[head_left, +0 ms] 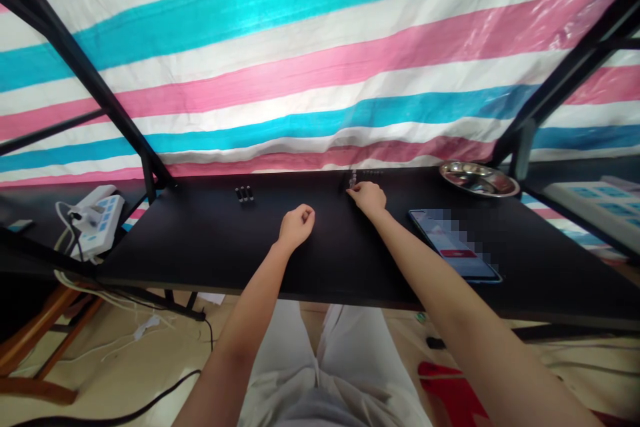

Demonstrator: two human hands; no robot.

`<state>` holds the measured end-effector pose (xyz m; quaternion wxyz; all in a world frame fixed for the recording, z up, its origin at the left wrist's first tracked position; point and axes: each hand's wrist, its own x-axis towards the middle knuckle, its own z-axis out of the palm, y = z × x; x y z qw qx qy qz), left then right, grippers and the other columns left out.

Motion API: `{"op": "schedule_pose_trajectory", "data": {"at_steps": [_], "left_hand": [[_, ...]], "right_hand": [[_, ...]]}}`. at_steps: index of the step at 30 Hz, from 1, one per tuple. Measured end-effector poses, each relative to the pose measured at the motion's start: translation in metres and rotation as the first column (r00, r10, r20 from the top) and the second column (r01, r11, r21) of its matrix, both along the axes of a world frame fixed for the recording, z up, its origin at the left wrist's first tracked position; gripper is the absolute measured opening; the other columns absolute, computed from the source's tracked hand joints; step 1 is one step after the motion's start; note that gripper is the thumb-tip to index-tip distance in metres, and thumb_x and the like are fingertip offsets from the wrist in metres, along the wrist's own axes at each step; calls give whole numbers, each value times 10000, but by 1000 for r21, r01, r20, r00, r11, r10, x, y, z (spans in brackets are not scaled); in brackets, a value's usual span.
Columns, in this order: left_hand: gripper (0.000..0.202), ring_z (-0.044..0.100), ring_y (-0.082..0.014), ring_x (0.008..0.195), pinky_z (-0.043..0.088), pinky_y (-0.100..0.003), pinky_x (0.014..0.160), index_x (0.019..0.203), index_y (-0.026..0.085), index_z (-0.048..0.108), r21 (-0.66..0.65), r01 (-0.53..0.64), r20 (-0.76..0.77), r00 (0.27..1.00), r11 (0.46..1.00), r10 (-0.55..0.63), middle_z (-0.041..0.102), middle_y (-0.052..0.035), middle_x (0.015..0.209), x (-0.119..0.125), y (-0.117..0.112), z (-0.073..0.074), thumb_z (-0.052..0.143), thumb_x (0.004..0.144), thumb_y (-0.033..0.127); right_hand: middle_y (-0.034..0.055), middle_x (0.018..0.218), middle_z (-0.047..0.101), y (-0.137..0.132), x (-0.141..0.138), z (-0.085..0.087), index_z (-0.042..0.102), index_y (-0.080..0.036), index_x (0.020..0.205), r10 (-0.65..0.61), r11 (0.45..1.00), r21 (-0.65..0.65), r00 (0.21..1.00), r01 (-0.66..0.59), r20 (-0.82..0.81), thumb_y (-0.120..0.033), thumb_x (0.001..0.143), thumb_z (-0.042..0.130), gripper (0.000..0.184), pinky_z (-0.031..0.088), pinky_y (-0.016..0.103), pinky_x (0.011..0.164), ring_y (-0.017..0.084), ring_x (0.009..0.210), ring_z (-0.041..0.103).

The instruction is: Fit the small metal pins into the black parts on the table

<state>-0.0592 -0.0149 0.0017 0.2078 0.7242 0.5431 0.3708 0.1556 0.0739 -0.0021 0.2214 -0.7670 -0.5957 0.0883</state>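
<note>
My right hand [370, 198] reaches to the back of the black table, thumb and fingertips pinched together. Just beyond those fingertips stands a short line of small shiny balls [353, 177]; whether the fingers grip one is too small to tell. Beside it, a row of tiny dark balls [373, 173] runs along the back edge. My left hand [297, 225] hovers over or rests on the middle of the table, fingers curled closed, their contents hidden. Farther left lie several short dark rods with silvery ends [245, 194], side by side and apart from both hands.
A round metal dish [477, 180] sits at the back right of the black table [200, 247]. In front of it lies a phone [453, 247], near my right forearm. White power strips [103, 223] with cables are at left. Black metal posts [110, 107] and a striped sheet [300, 80] bound the space.
</note>
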Motion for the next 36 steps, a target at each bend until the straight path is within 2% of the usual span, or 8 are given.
{"op": "schedule_pose_trajectory", "data": {"at_steps": [7, 11, 14, 17, 22, 28, 33, 36], "left_hand": [[157, 476, -95, 543, 367, -208, 576, 804, 195, 590, -4, -34, -35, 999, 999, 34, 534, 29, 592, 0, -1, 1, 450, 818, 265], [141, 556, -146, 667, 391, -240, 627, 881, 218, 587, -22, -239, -137, 963, 971, 234, 589, -12, 690, -2, -3, 9, 469, 805, 230], [311, 598, -206, 783, 417, -288, 682, 1118, 217, 513, -33, -413, -178, 899, 910, 401, 620, -74, 871, -10, -1, 21, 467, 812, 242], [543, 609, -288, 861, 426, -370, 731, 1329, 165, 324, -89, -524, -257, 833, 847, 489, 603, -158, 1012, -28, 3, 35, 464, 817, 280], [710, 589, -370, 943, 411, -443, 781, 1412, 90, 157, -105, -617, -408, 742, 780, 531, 589, -243, 1061, -66, 16, 53, 479, 814, 295], [589, 584, -358, 972, 417, -432, 796, 1369, 91, 291, -42, -592, -521, 700, 805, 487, 592, -248, 1065, -86, 36, 53, 460, 826, 247], [310, 598, -311, 937, 434, -386, 771, 1117, 124, 543, 24, -585, -566, 660, 811, 493, 617, -202, 1009, -93, 45, 48, 437, 836, 200], [209, 607, -273, 909, 438, -362, 767, 983, 157, 601, 59, -539, -473, 726, 840, 499, 641, -156, 944, -91, 44, 46, 470, 832, 219]], "right_hand": [[120, 892, 674, -2, 2, 3, 702, -186, 892, 18, 1000, -13, 1000, -18, 19, -456, 722, 599, 336, 455, 315, 696, 239, 837, 624], [133, 891, 676, -19, -2, 15, 705, -175, 885, -28, 999, 23, 998, 30, -52, -507, 740, 552, 394, 446, 327, 707, 255, 849, 619], [108, 827, 682, -41, -12, 24, 708, -187, 827, -50, 989, 126, 979, 76, -196, -515, 775, 484, 401, 435, 308, 680, 239, 795, 618], [68, 688, 655, -63, -26, 27, 696, -165, 757, 69, 951, 306, 941, 38, -331, -486, 802, 442, 412, 415, 269, 645, 185, 677, 592], [11, 548, 551, -84, -45, 18, 671, -150, 730, 272, 864, 502, 884, -51, -379, -507, 825, 384, 468, 383, 232, 573, 123, 540, 487], [-7, 508, 490, -90, -52, 12, 633, -176, 643, 403, 828, 519, 870, -214, -283, -499, 824, 390, 443, 357, 226, 546, 103, 493, 425], [-7, 504, 484, -89, -50, 9, 623, -182, 641, 393, 837, 499, 881, -225, -263, -505, 830, 373, 451, 354, 224, 540, 104, 495, 421], [-9, 506, 485, -88, -50, 9, 622, -179, 640, 398, 830, 512, 879, -222, -264, -502, 836, 372, 453, 349, 225, 542, 103, 493, 420]]}}
